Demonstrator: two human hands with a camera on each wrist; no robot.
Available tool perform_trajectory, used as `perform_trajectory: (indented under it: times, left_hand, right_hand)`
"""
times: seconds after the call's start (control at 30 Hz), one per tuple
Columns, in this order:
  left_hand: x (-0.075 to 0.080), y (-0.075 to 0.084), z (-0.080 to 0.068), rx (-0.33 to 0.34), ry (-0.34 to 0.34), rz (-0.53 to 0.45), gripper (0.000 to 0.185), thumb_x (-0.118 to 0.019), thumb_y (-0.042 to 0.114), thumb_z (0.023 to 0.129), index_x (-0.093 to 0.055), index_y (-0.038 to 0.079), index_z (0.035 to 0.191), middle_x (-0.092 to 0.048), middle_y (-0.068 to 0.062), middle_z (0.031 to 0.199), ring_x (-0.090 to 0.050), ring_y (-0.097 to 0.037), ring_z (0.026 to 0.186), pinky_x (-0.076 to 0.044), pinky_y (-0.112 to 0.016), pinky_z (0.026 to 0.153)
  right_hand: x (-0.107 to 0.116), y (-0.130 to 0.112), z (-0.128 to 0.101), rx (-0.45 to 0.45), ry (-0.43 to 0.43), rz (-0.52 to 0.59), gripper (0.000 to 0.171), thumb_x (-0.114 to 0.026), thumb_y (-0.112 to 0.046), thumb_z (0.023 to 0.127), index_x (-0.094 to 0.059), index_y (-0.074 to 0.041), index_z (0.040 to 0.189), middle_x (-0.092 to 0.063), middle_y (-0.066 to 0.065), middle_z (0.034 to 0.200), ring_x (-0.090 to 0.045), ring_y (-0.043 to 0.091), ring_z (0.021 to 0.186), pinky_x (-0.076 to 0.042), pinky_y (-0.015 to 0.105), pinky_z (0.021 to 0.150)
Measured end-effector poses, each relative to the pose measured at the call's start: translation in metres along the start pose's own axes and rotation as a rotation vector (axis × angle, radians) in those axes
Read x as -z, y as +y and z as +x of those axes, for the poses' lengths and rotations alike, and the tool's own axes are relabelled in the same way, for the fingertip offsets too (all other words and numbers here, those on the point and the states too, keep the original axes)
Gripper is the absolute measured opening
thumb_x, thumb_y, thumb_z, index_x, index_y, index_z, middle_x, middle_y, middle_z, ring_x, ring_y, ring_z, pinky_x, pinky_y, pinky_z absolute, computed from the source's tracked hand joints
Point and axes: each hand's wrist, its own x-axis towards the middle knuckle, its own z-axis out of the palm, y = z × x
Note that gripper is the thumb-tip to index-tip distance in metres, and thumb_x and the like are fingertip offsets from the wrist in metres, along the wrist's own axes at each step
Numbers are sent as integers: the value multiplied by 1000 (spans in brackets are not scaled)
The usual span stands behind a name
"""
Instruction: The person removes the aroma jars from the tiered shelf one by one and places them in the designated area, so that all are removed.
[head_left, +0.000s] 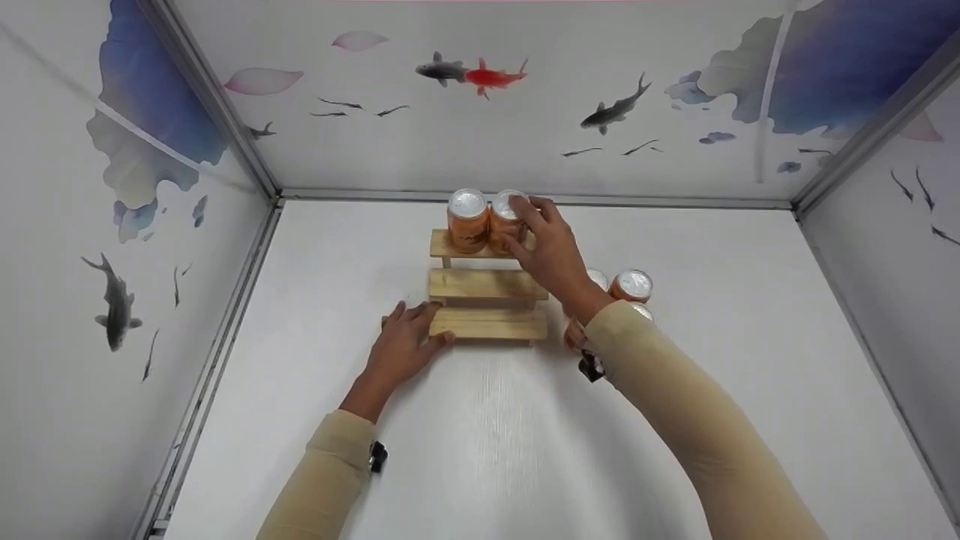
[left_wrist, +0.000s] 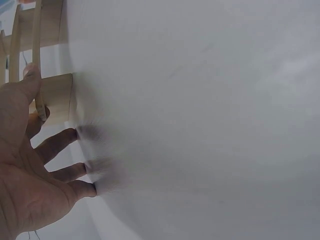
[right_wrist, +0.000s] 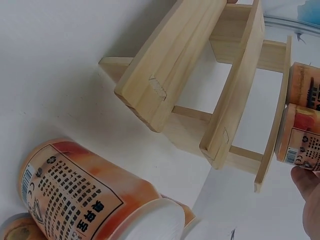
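My right hand (head_left: 553, 251) grips an orange can (head_left: 501, 229) with a silver lid, fingers at its top and thumb at its side. This can stands upright at the right of the top step of a three-step wooden stand (head_left: 487, 324). Close at its left on the same step is a similar can (head_left: 468, 226). At the left end of the bottom step, my left hand (head_left: 401, 341) holds the stand. The left wrist view shows that hand's thumb over the board (left_wrist: 36, 50) and a finger beneath it, with the other fingertips on the table.
Several more orange cans (head_left: 632, 285) stand on the white table (head_left: 495, 442) right of the stand, partly hidden by my right forearm. One can (right_wrist: 80, 195) looms near in the right wrist view. Printed walls (head_left: 510, 150) enclose the table at the back and both sides.
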Motion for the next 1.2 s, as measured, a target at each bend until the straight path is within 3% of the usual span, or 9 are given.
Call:
perform_trajectory:
  times: [0.6,1.2]
  left_hand:
    - [-1,0,2,17,-23,18,78,-63,65,106,-51,18,167,-51,-15,172,-27,-56,166,-25,-81,128]
    - [1,2,1,-12,-2,30,75,-64,62,107,-53,15,165,-54,-20,168,-31,-61,163,-27,-82,127]
  right_hand:
    - [15,5,-8,35,50,15,58,-83,-19,102,-60,-10,154,-58,25,145,-70,40,124,-61,55,103]
    - [42,17,-24,71,79,-15,57,-83,-21,101,-61,-12,153,-59,23,144,-69,36,111,-59,52,93]
